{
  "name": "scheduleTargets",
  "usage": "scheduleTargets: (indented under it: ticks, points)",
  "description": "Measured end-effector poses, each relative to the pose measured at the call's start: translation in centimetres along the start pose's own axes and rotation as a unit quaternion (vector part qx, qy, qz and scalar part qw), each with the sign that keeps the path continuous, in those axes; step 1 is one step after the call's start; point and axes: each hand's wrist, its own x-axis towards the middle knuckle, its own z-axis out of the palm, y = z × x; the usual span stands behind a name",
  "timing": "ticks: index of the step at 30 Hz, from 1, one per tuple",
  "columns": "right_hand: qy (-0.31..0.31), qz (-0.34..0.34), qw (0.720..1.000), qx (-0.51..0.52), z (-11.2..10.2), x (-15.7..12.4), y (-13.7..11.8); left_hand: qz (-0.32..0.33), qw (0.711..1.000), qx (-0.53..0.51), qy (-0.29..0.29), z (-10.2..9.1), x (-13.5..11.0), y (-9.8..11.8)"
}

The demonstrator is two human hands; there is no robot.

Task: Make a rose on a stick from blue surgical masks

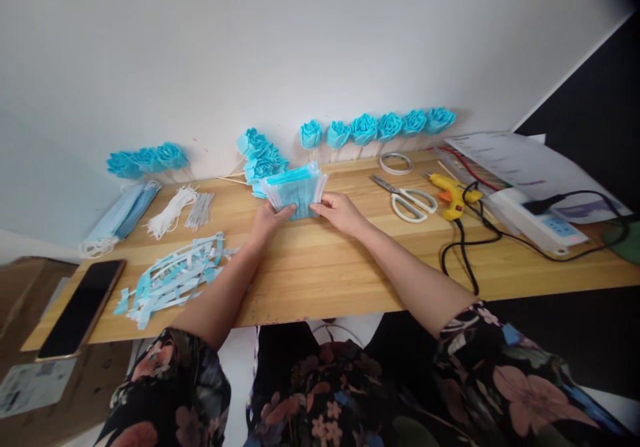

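Both of my hands grip a stack of blue face-mask sheets (296,192) standing on the wooden table (350,260) near its back edge. My left hand (269,222) pinches the stack's lower left corner, fingers closed on it. My right hand (339,210) holds the lower right side, thumb and fingers pressed on the sheets. Behind the stack lies a cluster of blue fabric roses (261,154).
A row of blue roses on sticks (380,127) leans on the wall, more roses (147,159) at left. Masks (123,210), white ear loops (173,210), cut blue strips (173,277) and a phone (83,307) lie left. Scissors (407,199), tape roll (396,162), glue gun (453,192), power strip (543,217) sit right.
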Motion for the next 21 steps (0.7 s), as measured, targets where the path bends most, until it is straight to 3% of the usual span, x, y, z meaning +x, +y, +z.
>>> scheduleTargets:
  ticks: [12,21]
  points:
    - [0.027,-0.025,0.995,-0.09,-0.1,-0.6,-1.3,0.031,0.998,0.05,-0.025,0.5,-0.6,0.4]
    - [0.0,-0.04,0.993,-0.114,0.3,-0.8,-1.0,0.008,1.0,0.028,-0.009,0.8,-0.9,0.3]
